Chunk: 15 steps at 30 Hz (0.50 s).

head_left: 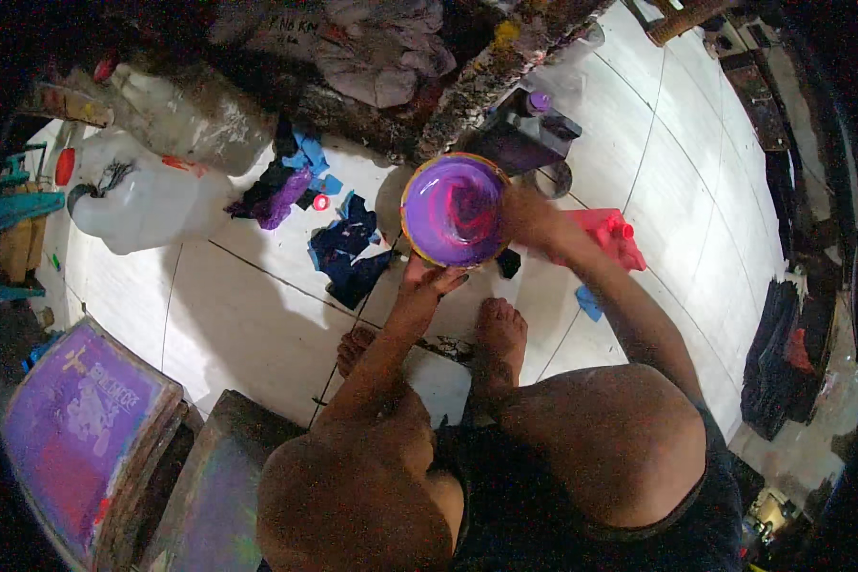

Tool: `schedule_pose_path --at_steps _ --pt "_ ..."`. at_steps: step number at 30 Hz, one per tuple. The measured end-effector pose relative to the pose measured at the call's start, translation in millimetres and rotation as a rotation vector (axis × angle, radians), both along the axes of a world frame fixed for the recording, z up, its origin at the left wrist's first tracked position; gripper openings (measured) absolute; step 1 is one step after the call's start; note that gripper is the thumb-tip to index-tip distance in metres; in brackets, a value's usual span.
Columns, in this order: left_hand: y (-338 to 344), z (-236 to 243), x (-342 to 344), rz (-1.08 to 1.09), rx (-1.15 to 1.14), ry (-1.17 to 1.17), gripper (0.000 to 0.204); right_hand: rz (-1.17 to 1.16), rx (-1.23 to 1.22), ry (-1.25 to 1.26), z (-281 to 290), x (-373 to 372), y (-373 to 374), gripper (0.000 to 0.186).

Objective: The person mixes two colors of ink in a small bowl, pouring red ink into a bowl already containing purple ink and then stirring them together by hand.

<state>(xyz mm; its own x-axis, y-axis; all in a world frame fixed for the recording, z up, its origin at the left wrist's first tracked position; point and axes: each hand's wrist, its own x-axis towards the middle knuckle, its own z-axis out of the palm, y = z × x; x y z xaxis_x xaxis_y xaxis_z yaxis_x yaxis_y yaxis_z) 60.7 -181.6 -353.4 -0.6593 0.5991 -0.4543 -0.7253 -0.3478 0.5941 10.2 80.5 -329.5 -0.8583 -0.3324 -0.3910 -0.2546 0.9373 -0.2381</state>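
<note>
A round tub [409,195] with a yellowish rim is held up in front of my knees. Inside it lies purple, paint-like liquid [439,224] with bright pink streaks swirled on its right side. My left hand [436,276] grips the tub's near side from below, with dark smudges on the fingers. At the right rim is my right hand [532,217], blurred, so its fingers and anything in them cannot be made out. Just beyond that hand lies a red plastic container [612,238] on the tiles. A dark jug with a purple cap [534,138] stands behind the tub.
Dark and blue scraps [348,253] litter the white tiled floor, near a small red ring-shaped cap [321,202]. A translucent jug [153,205] stands at left. Purple-stained framed screens [86,400] lean at lower left. A crusted ledge [486,71] runs across the back.
</note>
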Motion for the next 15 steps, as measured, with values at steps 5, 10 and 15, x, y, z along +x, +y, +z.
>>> schedule_pose_path --at_steps 5,10,15 --pt "-7.4 -3.9 1.8 -0.029 -0.022 0.034 0.081 -0.371 -0.259 -0.058 46.5 -19.3 -13.9 0.029" --pt "-3.9 -13.4 5.3 -0.003 -0.02 -0.036 0.081 -0.07 -0.116 -0.201 20.4 3.8 -13.4 0.03" --pt "-4.7 -20.3 1.3 -0.044 -0.046 0.044 0.081 -0.071 -0.146 -0.12 30.0 7.9 -21.3 0.029"
